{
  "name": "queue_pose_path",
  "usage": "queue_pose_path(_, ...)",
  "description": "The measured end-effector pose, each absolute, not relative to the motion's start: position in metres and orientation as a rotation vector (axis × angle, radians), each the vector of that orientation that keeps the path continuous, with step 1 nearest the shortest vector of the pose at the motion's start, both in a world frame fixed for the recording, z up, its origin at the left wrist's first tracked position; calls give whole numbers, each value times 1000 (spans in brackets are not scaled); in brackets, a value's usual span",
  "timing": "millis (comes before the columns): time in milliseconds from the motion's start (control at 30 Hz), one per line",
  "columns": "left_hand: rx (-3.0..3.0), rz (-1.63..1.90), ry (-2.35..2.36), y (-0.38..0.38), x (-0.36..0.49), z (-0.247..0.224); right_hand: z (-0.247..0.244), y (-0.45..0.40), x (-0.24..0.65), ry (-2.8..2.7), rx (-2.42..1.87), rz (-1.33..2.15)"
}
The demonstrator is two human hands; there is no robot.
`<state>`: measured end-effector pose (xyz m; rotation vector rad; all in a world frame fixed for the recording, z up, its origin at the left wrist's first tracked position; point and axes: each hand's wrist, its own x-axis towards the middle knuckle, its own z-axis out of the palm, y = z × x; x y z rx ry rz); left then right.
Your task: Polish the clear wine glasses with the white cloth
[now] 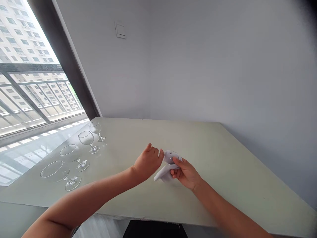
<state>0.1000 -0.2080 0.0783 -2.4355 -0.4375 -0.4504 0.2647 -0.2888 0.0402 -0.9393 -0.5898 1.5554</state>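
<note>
Above the middle of the table, my right hand (185,173) grips a bunched white cloth (164,172) between thumb and fingers. One end of the cloth hangs down to the left. At its top is a rounded, slightly shiny part that may be the bowl of a glass; the cloth hides too much to be sure. My left hand (150,161) is closed, its curled fingers right against the left side of this bundle. What those fingers hold, if anything, is hidden. Several clear stemmed glasses (71,183) stand in a row along the table's left side.
The pale table (203,142) reaches back to grey walls (210,59), with a light switch (121,30) on the left one. A window (37,86) with a railing outside lies left of the table. Something black (155,229) shows below the front edge.
</note>
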Motion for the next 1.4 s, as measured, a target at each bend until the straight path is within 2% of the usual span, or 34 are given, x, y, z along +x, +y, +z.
queue_pose_path(133,-2468,-470,-470,-207,103,72,42,-293,252,-489,-910,1566)
queue_pose_path(300,-2842,-526,-350,-190,93,78,50,-311,254,-1097,-1110,1399)
queue_pose_path(367,-3084,-420,-371,-184,89,82,50,-314,261,-1347,-1262,1237)
queue_pose_path(433,-3332,-161,-358,-181,87,83,48,-314,266,-1475,-1329,1178)
queue_pose_path(500,-3410,-49,-399,-182,88,81,44,-310,269,-1420,-1289,1270)
queue_pose_path(633,-2986,-529,-440,-188,92,70,37,-298,264,-837,-1111,1478)
queue_pose_path(700,-2840,-626,-327,-188,93,67,36,-296,260,-616,-1020,1523)
queue_pose_path(767,-2877,-621,-293,-185,92,69,39,-298,257,-651,-992,1538)
queue_pose_path(867,-3275,-446,-475,-176,87,77,46,-307,256,-1011,-1076,1461)
queue_pose_path(1000,-3810,143,-637,-172,82,80,49,-310,262,-1244,-1107,1466)
queue_pose_path(1033,-3782,109,-665,-174,82,79,47,-308,263,-1207,-1107,1481)
queue_pose_path(1167,-3116,-524,-581,-187,88,68,39,-295,266,-628,-1054,1534)
queue_pose_path(1267,-2763,-667,-358,-185,92,65,41,-290,261,-281,-932,1545)
queue_pose_path(1400,-2795,-742,-249,-169,91,70,55,-297,251,-566,-928,1505)
